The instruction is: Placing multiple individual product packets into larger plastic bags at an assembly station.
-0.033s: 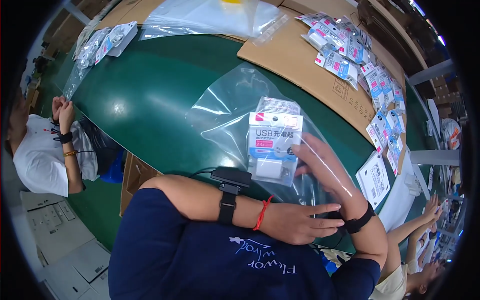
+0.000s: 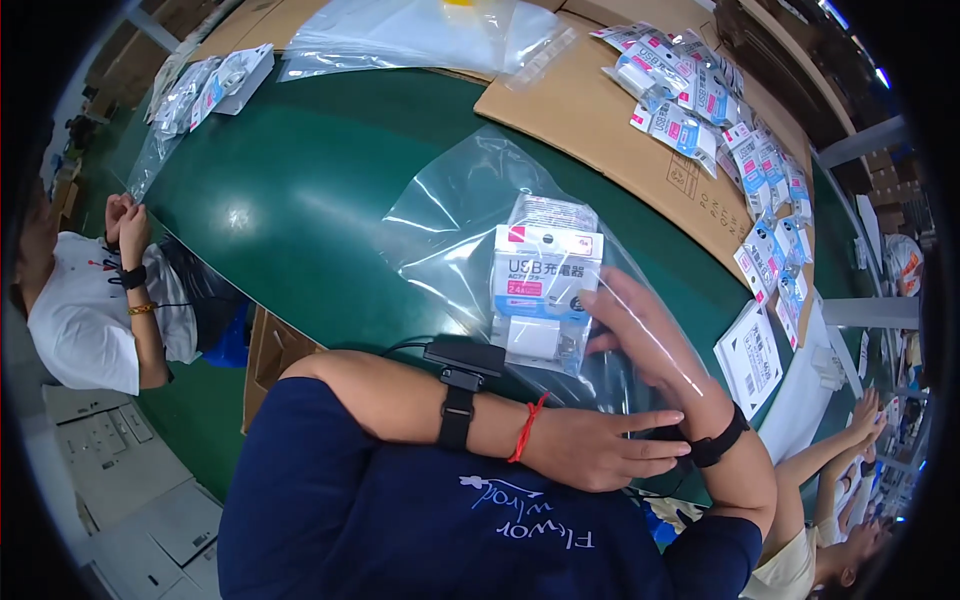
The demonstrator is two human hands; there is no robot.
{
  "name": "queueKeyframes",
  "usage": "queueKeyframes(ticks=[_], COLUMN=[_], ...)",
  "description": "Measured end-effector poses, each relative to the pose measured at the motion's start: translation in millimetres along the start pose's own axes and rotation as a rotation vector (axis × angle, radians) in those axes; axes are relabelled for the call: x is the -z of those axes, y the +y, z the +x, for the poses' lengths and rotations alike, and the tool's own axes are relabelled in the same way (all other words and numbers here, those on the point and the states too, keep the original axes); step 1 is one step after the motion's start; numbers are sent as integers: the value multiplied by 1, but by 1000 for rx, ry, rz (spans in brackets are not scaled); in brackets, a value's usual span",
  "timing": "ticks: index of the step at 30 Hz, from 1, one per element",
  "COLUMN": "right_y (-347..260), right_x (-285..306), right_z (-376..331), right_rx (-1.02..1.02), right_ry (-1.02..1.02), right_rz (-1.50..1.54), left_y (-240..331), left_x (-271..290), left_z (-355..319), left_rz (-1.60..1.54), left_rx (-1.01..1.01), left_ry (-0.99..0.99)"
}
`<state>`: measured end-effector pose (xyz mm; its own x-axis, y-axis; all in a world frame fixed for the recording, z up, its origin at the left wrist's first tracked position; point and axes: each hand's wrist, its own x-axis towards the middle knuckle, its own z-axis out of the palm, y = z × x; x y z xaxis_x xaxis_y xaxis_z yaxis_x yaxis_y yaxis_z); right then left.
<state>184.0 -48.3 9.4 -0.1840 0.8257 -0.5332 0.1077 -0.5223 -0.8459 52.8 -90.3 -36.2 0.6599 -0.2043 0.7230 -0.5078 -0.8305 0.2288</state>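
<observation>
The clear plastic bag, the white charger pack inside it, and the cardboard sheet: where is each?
Clear plastic bag (image 2: pixel 450 230), head view, on its empty upper part.
White charger pack (image 2: pixel 545 285), head view, on its front card.
Cardboard sheet (image 2: pixel 590 120), head view, on bare board.

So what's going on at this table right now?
A person in a dark blue top is working at a green table. Their right hand is inside a clear plastic bag, against a small stack of white packaged chargers in it. The left hand rests by the right wrist, fingers loosely extended, holding nothing. More of the same packets lie spread on a cardboard sheet farther back. Another person sits at the left.
</observation>
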Motion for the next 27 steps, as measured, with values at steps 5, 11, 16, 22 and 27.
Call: queueKeyframes(ticks=[5, 11, 16, 22, 27], right_y=[10, 4, -10, -32, 9], right_x=[-34, -70, -58, -32, 1], right_z=[17, 67, 82, 36, 45], right_rx=[54, 280, 233, -69, 280], right_ry=[30, 99, 8, 137, 36], right_rz=[335, 485, 299, 707, 85], left_y=[8, 20, 16, -23, -62], left_x=[-6, 1, 11, 106, 115], left_z=[2, 2, 1, -15, -48], left_rz=[70, -44, -127, 261, 583], left_rx=[-57, -149, -84, 433, 815], left_ry=[104, -51, -100, 32, -161])
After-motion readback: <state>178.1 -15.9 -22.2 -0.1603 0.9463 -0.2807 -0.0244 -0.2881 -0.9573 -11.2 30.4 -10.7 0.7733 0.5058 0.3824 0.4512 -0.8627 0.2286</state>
